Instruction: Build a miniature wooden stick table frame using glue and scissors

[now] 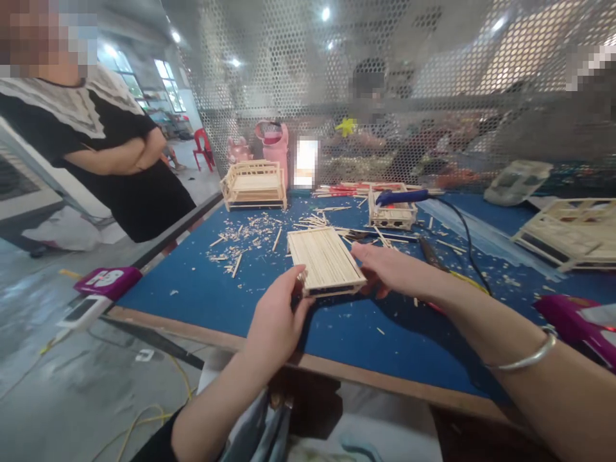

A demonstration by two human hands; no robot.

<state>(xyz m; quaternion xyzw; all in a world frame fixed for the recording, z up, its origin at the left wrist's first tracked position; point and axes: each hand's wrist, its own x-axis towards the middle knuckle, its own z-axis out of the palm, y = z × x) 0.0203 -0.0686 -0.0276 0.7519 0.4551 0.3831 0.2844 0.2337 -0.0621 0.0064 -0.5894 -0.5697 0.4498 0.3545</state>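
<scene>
A small slatted stick platform [325,258], made of thin pale wooden sticks laid side by side, is held just above the front half of the blue tabletop. My left hand [279,314] grips its near left corner between thumb and fingers. On the right side, my right hand [382,266] closes round its edge, with some fingertips hidden beneath it. Beyond it lie loose sticks [312,221] and pliers [353,235]. A tool with a blue handle [402,196] and a black cord rests on a small square stick frame [392,218].
A miniature stick bench [255,185] stands at the back left, with stick scraps [240,240] in front. A larger stick model [572,234] and a clear plastic container [517,181] are at right. Perforated metal sheet [308,77] rises behind. A person [115,154] stands left, arms folded.
</scene>
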